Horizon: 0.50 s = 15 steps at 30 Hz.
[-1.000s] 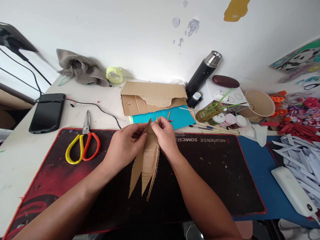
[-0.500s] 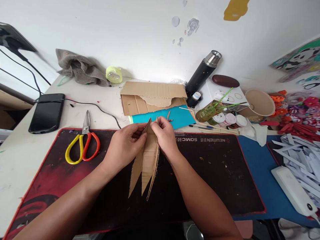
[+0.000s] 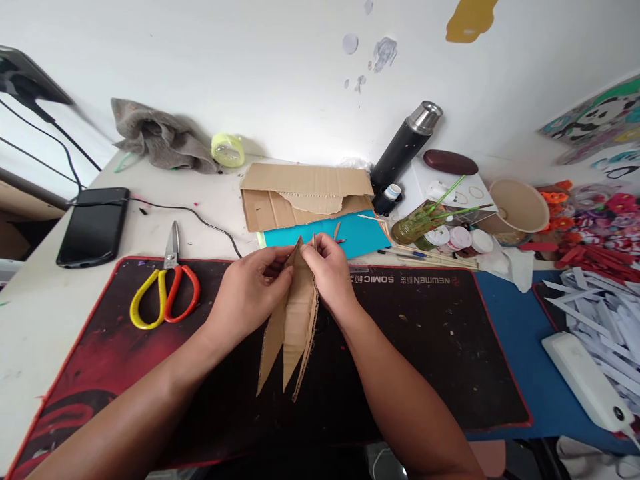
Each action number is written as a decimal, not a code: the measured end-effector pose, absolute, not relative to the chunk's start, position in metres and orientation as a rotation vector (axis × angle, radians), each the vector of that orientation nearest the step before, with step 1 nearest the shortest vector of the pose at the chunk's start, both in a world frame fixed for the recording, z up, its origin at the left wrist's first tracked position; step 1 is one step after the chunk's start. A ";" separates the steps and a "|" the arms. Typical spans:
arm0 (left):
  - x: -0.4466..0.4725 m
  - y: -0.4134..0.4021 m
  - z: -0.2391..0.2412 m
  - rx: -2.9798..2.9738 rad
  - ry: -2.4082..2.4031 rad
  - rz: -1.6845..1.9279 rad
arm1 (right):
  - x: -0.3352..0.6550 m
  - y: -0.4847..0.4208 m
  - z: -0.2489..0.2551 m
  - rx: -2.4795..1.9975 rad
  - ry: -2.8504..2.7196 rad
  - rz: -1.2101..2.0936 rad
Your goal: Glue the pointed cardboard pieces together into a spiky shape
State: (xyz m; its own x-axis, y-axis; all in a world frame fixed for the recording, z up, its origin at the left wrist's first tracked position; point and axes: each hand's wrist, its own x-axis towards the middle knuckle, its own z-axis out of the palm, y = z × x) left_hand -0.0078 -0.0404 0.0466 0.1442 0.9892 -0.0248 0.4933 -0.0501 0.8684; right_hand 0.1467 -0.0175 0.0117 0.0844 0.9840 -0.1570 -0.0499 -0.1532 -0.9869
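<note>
Both of my hands hold a bundle of pointed brown cardboard pieces [image 3: 295, 327] upright over the black and red desk mat [image 3: 430, 360]. My left hand [image 3: 247, 293] pinches the upper left side of the pieces. On the upper right side, the fingers of my right hand [image 3: 333, 277] are closed on the top edge. The three sharp tips point down towards me.
Scissors with yellow and orange handles [image 3: 165, 293] lie on the mat's left. A black phone [image 3: 93, 225] with a cable sits far left. Behind my hands lie flat cardboard [image 3: 305, 193] and teal paper [image 3: 360, 233]. A black flask [image 3: 407, 143], paint pots, a paper cup [image 3: 520, 207] and paper strips [image 3: 600, 313] crowd the right.
</note>
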 end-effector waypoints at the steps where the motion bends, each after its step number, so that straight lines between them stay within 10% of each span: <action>1: -0.008 -0.040 0.047 1.654 1.449 0.816 | 0.147 -0.017 0.012 -1.332 -1.036 1.276; 15: -0.007 -0.039 0.045 1.660 1.457 0.810 | 0.147 -0.017 0.011 -1.340 -1.046 1.251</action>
